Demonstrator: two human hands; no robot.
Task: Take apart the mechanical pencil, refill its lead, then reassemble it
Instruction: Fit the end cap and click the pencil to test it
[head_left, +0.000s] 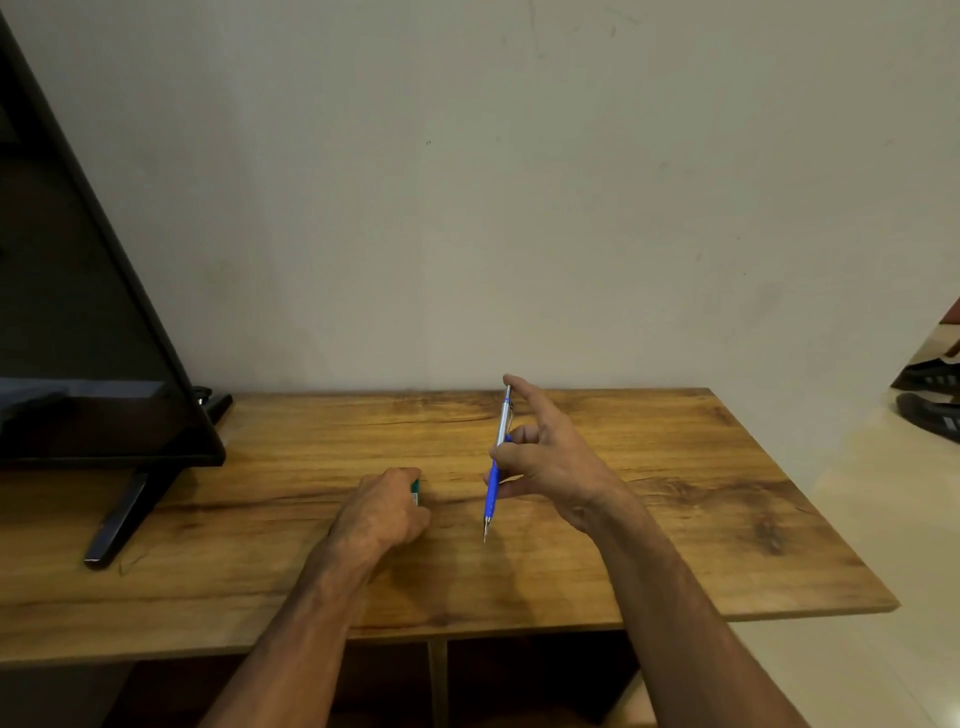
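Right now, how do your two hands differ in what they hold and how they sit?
The right hand holds the pencil in the air, nearly upright, tip down; the left hand rests on the table. The right hand's fingers are partly spread, the left hand's curled. The pencil shows almost whole; the small green thing under the left hand barely peeks out, so I cannot tell what it is. Both are bare hands over the same table.

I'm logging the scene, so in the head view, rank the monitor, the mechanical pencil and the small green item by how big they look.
1. monitor, though cropped
2. mechanical pencil
3. small green item, mostly hidden under the left hand, so its real size is unsure
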